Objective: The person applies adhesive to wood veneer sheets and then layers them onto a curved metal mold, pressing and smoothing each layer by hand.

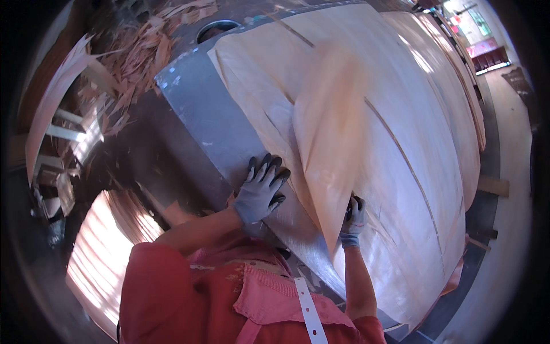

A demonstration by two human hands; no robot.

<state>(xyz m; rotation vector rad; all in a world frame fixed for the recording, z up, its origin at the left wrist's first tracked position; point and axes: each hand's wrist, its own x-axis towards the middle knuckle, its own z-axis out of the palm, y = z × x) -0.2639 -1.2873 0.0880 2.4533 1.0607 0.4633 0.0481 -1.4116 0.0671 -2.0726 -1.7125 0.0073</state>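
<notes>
Large thin wood veneer sheets (408,107) lie across a grey metal-topped table (215,116). My left hand (262,189), in a grey glove with dark fingertips, rests on the table's bare strip beside the sheets' left edge, its fingers spread and holding nothing. My right hand (354,219), gloved alike, has its fingers closed on a folded, narrow piece of veneer (331,146), which rises from the stack and is blurred at its upper end. A thin dark stick (404,150) lies over the sheets to the right; its middle part is hidden behind the raised veneer.
Torn veneer scraps (142,60) are heaped on the floor at the upper left. Another veneer stack (103,258) stands at the lower left, beside my left arm. A round metal rim (219,23) shows behind the table's far edge. More veneer (466,99) is stacked along the right.
</notes>
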